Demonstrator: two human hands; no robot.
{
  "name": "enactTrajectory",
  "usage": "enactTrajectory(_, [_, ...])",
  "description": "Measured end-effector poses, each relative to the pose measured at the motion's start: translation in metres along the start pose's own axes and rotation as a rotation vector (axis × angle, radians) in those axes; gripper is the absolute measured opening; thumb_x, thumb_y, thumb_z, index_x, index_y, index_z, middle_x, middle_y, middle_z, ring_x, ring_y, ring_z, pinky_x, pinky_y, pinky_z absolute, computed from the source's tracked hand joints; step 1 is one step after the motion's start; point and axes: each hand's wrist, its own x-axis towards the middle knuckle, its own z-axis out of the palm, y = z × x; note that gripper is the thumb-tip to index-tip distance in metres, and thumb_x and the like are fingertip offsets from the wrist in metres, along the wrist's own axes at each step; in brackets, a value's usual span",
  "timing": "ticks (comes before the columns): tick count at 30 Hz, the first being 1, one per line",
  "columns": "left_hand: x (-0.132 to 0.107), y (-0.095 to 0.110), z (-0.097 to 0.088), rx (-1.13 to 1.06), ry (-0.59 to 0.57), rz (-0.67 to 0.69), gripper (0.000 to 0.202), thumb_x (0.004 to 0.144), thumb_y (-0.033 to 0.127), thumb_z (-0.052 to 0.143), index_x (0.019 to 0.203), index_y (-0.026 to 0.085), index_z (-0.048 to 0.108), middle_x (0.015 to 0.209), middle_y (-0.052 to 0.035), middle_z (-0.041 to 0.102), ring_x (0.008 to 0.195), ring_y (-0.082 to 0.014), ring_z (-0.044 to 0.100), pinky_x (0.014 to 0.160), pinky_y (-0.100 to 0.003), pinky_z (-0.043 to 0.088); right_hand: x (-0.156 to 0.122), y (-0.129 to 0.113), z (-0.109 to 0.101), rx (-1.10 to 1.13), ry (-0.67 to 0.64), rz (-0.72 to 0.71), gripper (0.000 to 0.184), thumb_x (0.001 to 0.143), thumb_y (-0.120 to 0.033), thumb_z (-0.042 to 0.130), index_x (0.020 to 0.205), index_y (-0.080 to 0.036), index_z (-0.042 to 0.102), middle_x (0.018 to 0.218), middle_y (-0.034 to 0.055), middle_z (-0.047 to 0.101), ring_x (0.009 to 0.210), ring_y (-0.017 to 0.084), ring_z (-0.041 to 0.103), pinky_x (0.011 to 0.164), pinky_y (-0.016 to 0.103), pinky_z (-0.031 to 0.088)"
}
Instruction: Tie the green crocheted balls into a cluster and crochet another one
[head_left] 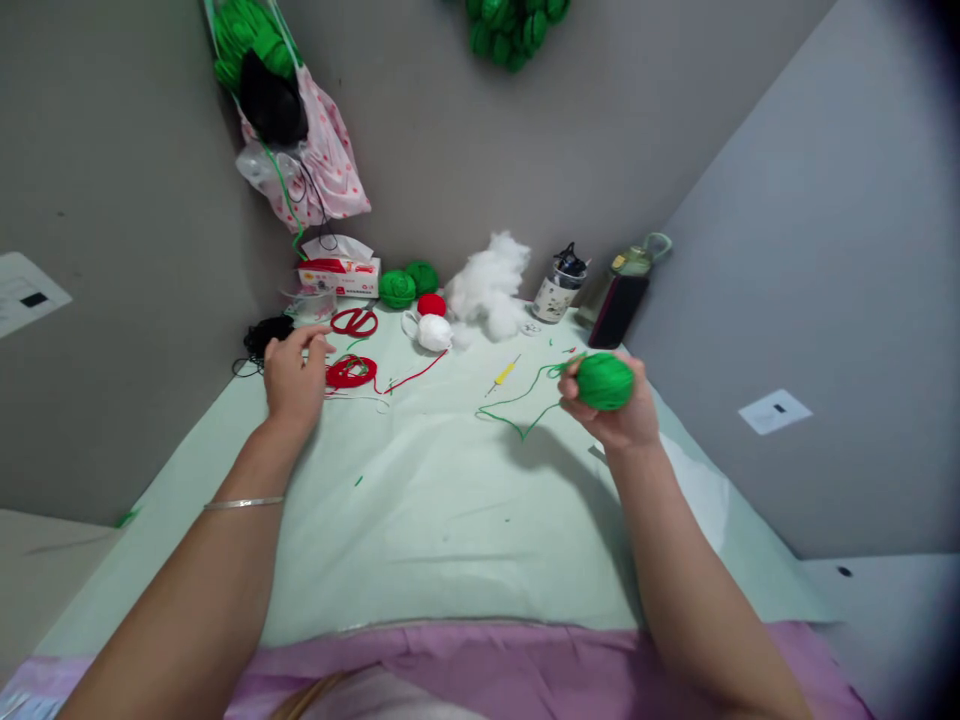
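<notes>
Right hand (611, 410): fingers closed around one green ball (604, 381), held above the table (450, 480). One green strand (517, 405) trails from the fingertips down to the cloth.

Left hand (294, 378): fingers loose, open, gripping nothing. One red coil (349, 372) lies just beside the fingertips, one scissors (354, 321) just beyond.

One yellow hook (505, 372) lies between the hands.

Well past the fingers: two far green balls (397, 289), one red ball (431, 304), one white ball (434, 332).

Tissue box (339, 276), white stuffing (489, 283) and dark bottle (619, 305) sit in a row.
</notes>
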Motion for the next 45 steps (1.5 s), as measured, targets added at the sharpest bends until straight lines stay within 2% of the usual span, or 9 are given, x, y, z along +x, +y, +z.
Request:
enactTrajectory(4, [-0.019, 0.02, 0.016, -0.073, 0.002, 0.132, 0.021, 0.088, 0.03, 0.06, 0.105, 0.025, 0.07, 0.107, -0.0102, 0.072, 0.117, -0.0336, 0.057, 0.114, -0.054, 0.035, -0.007, 0.008, 0.017, -0.41, -0.1, 0.201, 0.044, 0.081, -0.052, 0.077, 0.114, -0.022, 0.073, 0.092, 0.0061, 0.069, 0.075, 0.018, 0.059, 0.052, 0.025, 0.044])
enactTrajectory(8, [-0.055, 0.055, 0.038, -0.191, -0.225, 0.178, 0.017, 0.092, 0.029, 0.06, 0.102, 0.026, 0.073, 0.058, 0.0044, 0.058, 0.076, -0.0232, 0.064, 0.115, -0.053, 0.038, -0.007, 0.018, 0.038, -0.322, -0.186, 0.18, 0.048, 0.092, -0.065, 0.061, 0.113, -0.022, 0.07, 0.097, 0.0055, 0.066, 0.074, 0.016, 0.06, 0.047, 0.022, 0.04])
enactTrajectory(12, [-0.085, 0.081, 0.044, -0.313, -0.419, 0.161, 0.017, 0.093, 0.038, 0.065, 0.104, 0.025, 0.071, 0.088, -0.0007, 0.074, 0.081, -0.0204, 0.07, 0.08, -0.036, 0.058, -0.005, 0.031, 0.051, -0.181, -0.223, 0.154, 0.054, 0.094, -0.066, 0.059, 0.127, -0.023, 0.065, 0.094, 0.004, 0.064, 0.079, 0.015, 0.061, 0.056, 0.022, 0.045])
enactTrajectory(14, [-0.093, 0.086, 0.045, -0.382, -0.458, 0.163, 0.02, 0.09, 0.035, 0.071, 0.107, 0.025, 0.066, 0.1, -0.003, 0.073, 0.095, -0.0217, 0.07, 0.082, -0.035, 0.057, -0.005, 0.038, 0.058, -0.137, -0.224, 0.146, 0.057, 0.094, -0.066, 0.06, 0.132, -0.024, 0.063, 0.097, 0.0036, 0.064, 0.079, 0.014, 0.059, 0.059, 0.022, 0.047])
enactTrajectory(18, [-0.096, 0.082, 0.049, -0.386, -0.422, 0.221, 0.016, 0.089, 0.025, 0.07, 0.104, 0.024, 0.063, 0.103, -0.0041, 0.068, 0.1, -0.0223, 0.066, 0.091, -0.038, 0.054, -0.006, 0.043, 0.068, -0.076, -0.236, 0.148, 0.056, 0.094, -0.067, 0.058, 0.129, -0.023, 0.061, 0.099, 0.0039, 0.063, 0.073, 0.013, 0.055, 0.059, 0.025, 0.046])
enactTrajectory(24, [-0.088, 0.074, 0.05, -0.407, -0.425, 0.225, 0.011, 0.091, 0.02, 0.062, 0.1, 0.024, 0.063, 0.1, -0.0041, 0.068, 0.095, -0.0209, 0.067, 0.087, -0.036, 0.054, -0.009, 0.036, 0.072, -0.087, -0.351, 0.123, 0.065, 0.08, -0.031, 0.081, 0.137, -0.027, 0.049, 0.086, -0.0045, 0.058, 0.068, 0.012, 0.053, 0.067, 0.027, 0.046])
enactTrajectory(34, [-0.089, 0.073, 0.048, -0.29, -0.421, 0.275, 0.01, 0.087, 0.015, 0.058, 0.084, 0.024, 0.057, 0.085, -0.0003, 0.062, 0.084, -0.0204, 0.061, 0.079, -0.034, 0.047, -0.002, 0.054, 0.087, -0.032, -0.185, 0.048, 0.05, 0.078, -0.046, 0.085, 0.112, -0.021, 0.058, 0.075, -0.003, 0.063, 0.059, 0.013, 0.057, 0.057, 0.028, 0.047])
enactTrajectory(39, [-0.092, 0.077, 0.048, -0.239, -0.435, 0.32, 0.01, 0.088, 0.015, 0.057, 0.086, 0.024, 0.056, 0.085, 0.0, 0.063, 0.083, -0.0203, 0.06, 0.08, -0.034, 0.047, 0.001, 0.05, 0.076, 0.074, -0.258, 0.225, 0.056, 0.074, -0.055, 0.086, 0.111, -0.018, 0.065, 0.089, 0.0037, 0.071, 0.074, 0.018, 0.069, 0.061, 0.028, 0.053])
enactTrajectory(45, [-0.091, 0.076, 0.05, -0.182, -0.479, 0.434, 0.011, 0.089, 0.012, 0.054, 0.086, 0.023, 0.055, 0.087, -0.0013, 0.062, 0.085, -0.0216, 0.058, 0.087, -0.038, 0.045, 0.008, 0.059, 0.081, 0.169, -0.048, 0.256, 0.027, 0.074, -0.033, 0.081, 0.095, -0.017, 0.073, 0.082, 0.0018, 0.071, 0.072, 0.014, 0.064, 0.06, 0.022, 0.052])
